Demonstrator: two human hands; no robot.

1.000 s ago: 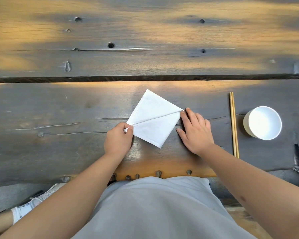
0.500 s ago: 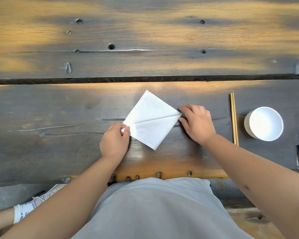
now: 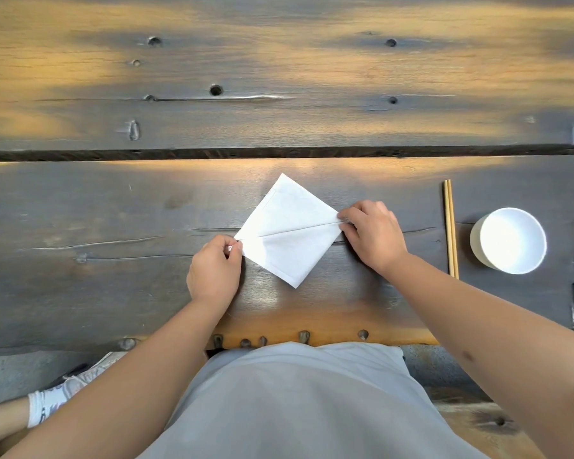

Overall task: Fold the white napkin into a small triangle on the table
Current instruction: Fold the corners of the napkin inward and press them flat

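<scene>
The white napkin (image 3: 289,230) lies flat on the dark wooden table (image 3: 113,260) as a diamond, with a crease running from its left corner to its right corner. My left hand (image 3: 214,270) pinches the left corner between thumb and fingers. My right hand (image 3: 373,236) pinches the right corner, fingers curled on the crease end. The far and near corners lie free on the wood.
A pair of wooden chopsticks (image 3: 450,226) lies to the right of my right hand, pointing away from me. A white bowl (image 3: 509,240) stands further right. A dark gap (image 3: 279,152) between planks runs across beyond the napkin. The table's front edge is at my waist.
My right hand went from lying flat beside the napkin to curling and pinching its right corner. My left hand keeps hold of the left corner.
</scene>
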